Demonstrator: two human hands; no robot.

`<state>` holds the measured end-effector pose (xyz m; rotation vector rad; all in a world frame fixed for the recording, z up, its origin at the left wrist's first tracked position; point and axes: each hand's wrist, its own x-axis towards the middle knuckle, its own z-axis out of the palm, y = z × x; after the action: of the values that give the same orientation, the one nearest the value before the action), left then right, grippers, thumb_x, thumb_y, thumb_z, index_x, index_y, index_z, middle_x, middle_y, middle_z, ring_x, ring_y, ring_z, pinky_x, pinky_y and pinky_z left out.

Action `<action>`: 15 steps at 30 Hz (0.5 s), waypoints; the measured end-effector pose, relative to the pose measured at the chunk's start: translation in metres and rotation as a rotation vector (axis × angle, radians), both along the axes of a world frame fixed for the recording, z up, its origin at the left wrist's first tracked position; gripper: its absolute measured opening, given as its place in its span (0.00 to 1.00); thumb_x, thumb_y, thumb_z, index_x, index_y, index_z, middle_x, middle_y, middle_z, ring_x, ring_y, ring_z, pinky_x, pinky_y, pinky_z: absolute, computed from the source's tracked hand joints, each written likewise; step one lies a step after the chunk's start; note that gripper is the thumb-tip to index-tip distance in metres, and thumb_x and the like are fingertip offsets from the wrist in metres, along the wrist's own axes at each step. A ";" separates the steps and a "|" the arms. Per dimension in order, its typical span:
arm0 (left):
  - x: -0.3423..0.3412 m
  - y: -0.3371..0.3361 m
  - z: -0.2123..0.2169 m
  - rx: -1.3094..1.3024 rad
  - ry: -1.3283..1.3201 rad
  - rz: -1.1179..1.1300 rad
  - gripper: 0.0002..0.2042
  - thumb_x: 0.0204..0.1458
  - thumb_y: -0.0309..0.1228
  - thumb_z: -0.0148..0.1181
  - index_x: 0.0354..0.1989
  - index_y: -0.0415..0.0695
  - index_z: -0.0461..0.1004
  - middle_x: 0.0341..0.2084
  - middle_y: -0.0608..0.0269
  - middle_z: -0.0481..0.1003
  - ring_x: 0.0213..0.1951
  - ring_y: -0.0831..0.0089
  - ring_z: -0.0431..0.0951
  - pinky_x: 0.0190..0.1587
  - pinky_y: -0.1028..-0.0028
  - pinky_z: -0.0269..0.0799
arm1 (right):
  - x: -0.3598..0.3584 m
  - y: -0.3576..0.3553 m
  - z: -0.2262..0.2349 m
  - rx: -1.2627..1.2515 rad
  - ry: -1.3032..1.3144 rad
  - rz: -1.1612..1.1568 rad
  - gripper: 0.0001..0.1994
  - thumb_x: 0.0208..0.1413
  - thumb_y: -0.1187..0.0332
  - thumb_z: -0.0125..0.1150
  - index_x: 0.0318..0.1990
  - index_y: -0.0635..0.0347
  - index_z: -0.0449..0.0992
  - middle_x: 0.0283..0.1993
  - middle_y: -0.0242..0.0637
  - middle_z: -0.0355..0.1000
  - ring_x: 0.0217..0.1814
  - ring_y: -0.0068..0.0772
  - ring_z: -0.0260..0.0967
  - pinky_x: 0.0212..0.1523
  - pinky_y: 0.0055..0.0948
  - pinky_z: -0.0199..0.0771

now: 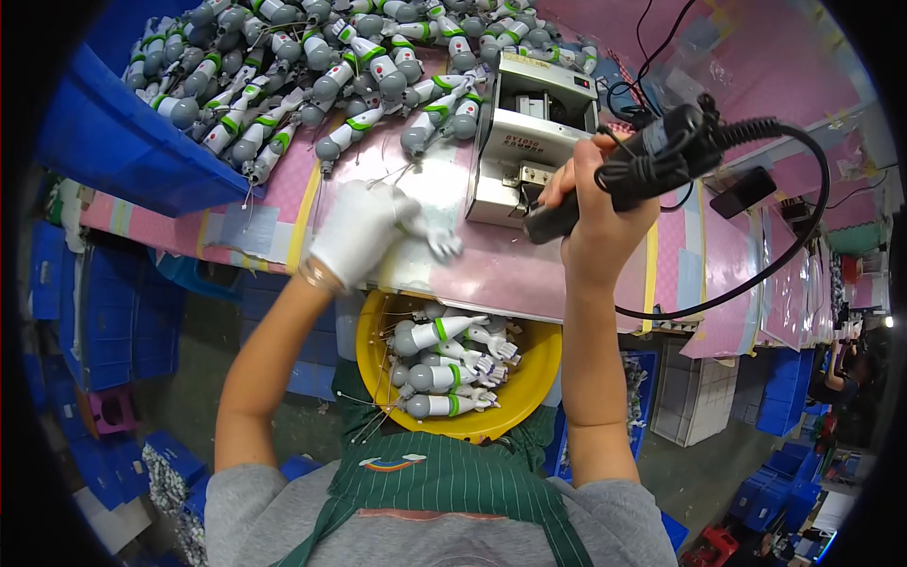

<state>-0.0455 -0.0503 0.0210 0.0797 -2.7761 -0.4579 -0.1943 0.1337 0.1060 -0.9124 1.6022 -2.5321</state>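
Observation:
A white glove covers my left hand (357, 231), which is closed round a toy arm (440, 241) over the bench. Its white and grey hand end sticks out to the right, and my glove hides most of the rest. My bare right hand (605, 203) is wrapped round a black electric screwdriver (666, 146) with a coiled cord. The front end of the screwdriver points down and left, by the front of a metal screw feeder (501, 194). Its tip cannot be made out clearly. Thin wires show beside my left hand.
Many white, grey and green toy arms (378, 80) are heaped at the back, beside a blue bin (132, 123). A yellow basin (540, 383) at my lap holds several more. The screwdriver's black cord (817, 189) loops along the right. A phone-like black object (744, 193) lies there.

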 end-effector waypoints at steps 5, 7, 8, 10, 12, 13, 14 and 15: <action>0.010 0.072 -0.003 0.248 -0.010 -0.004 0.14 0.40 0.33 0.69 0.36 0.46 0.76 0.26 0.59 0.75 0.35 0.57 0.75 0.39 0.61 0.70 | 0.023 0.010 -0.012 -0.031 -0.115 0.083 0.08 0.59 0.78 0.56 0.44 0.67 0.68 0.21 0.37 0.64 0.17 0.27 0.63 0.21 0.29 0.70; 0.006 0.086 -0.011 0.290 0.106 0.005 0.14 0.39 0.32 0.69 0.36 0.44 0.76 0.27 0.58 0.74 0.36 0.55 0.74 0.40 0.60 0.69 | 0.028 0.013 -0.018 -0.029 -0.122 0.116 0.11 0.58 0.78 0.56 0.47 0.67 0.66 0.22 0.37 0.64 0.18 0.28 0.64 0.22 0.31 0.71; 0.005 0.088 -0.011 0.293 0.106 0.004 0.14 0.39 0.32 0.69 0.36 0.44 0.76 0.27 0.58 0.74 0.36 0.55 0.74 0.40 0.60 0.69 | 0.030 0.013 -0.019 -0.027 -0.122 0.115 0.11 0.58 0.78 0.56 0.47 0.67 0.66 0.22 0.37 0.64 0.18 0.28 0.64 0.22 0.31 0.71; 0.003 0.092 -0.011 0.320 0.037 0.028 0.14 0.40 0.31 0.69 0.35 0.44 0.75 0.27 0.58 0.74 0.36 0.55 0.73 0.40 0.60 0.69 | 0.036 0.011 -0.020 -0.082 -0.178 0.161 0.15 0.51 0.83 0.62 0.45 0.67 0.66 0.23 0.33 0.69 0.20 0.22 0.68 0.23 0.22 0.67; 0.000 0.092 -0.014 0.324 0.056 0.023 0.14 0.40 0.31 0.69 0.35 0.44 0.75 0.27 0.57 0.74 0.35 0.55 0.73 0.40 0.60 0.69 | 0.037 0.011 -0.023 -0.082 -0.193 0.152 0.16 0.51 0.83 0.63 0.45 0.67 0.66 0.22 0.33 0.69 0.20 0.21 0.68 0.23 0.22 0.67; 0.000 0.093 -0.015 0.326 0.074 0.021 0.14 0.40 0.32 0.69 0.35 0.43 0.75 0.27 0.57 0.73 0.35 0.55 0.73 0.40 0.60 0.69 | 0.036 0.012 -0.026 -0.033 -0.145 0.147 0.15 0.54 0.81 0.59 0.48 0.67 0.64 0.22 0.35 0.67 0.19 0.25 0.66 0.23 0.26 0.69; 0.000 0.093 -0.014 0.326 0.072 0.024 0.14 0.40 0.32 0.69 0.35 0.43 0.75 0.27 0.57 0.73 0.35 0.55 0.73 0.40 0.60 0.69 | 0.036 0.012 -0.029 0.015 -0.101 0.145 0.15 0.58 0.80 0.56 0.51 0.66 0.62 0.22 0.38 0.64 0.18 0.29 0.65 0.22 0.31 0.71; 0.001 0.093 -0.012 0.315 0.050 0.032 0.14 0.40 0.32 0.70 0.35 0.43 0.75 0.26 0.57 0.73 0.35 0.54 0.73 0.40 0.60 0.69 | 0.037 0.011 -0.030 0.015 -0.104 0.148 0.15 0.58 0.80 0.56 0.51 0.66 0.62 0.22 0.38 0.64 0.18 0.29 0.65 0.22 0.31 0.71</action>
<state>-0.0448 0.0428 0.0091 0.1818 -2.6261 -0.8722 -0.1577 0.1445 0.0760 -0.8479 1.4656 -2.4221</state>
